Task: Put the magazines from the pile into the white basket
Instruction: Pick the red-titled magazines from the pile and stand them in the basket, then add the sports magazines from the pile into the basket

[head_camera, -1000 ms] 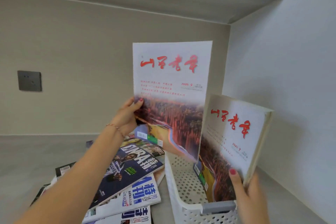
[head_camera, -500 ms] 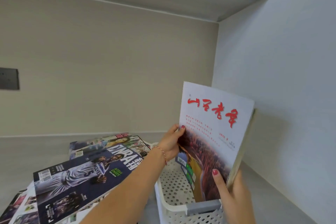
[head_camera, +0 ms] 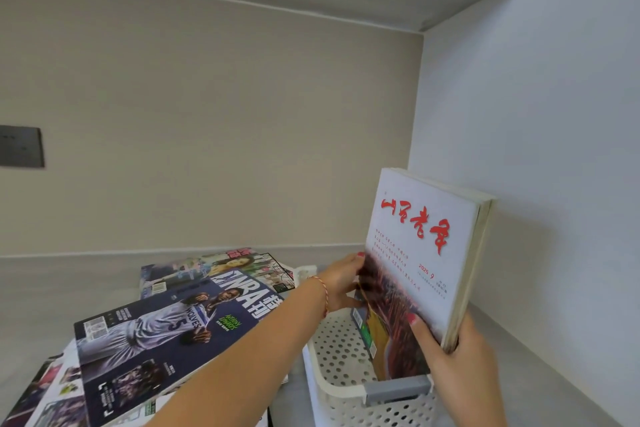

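The right hand [head_camera: 460, 354], at the lower right of the frame, is clamped on the lower edge of a stack of white-covered magazines [head_camera: 420, 253], thumb across the front cover. The stack is held upright and tilted, its bottom inside the white basket [head_camera: 341, 388]. The left hand [head_camera: 341, 282] is pressed against the stack's left edge, fingers curled onto the cover. The pile of magazines [head_camera: 162, 333] is spread on the desk [head_camera: 45, 295] at lower left, just beside the basket.
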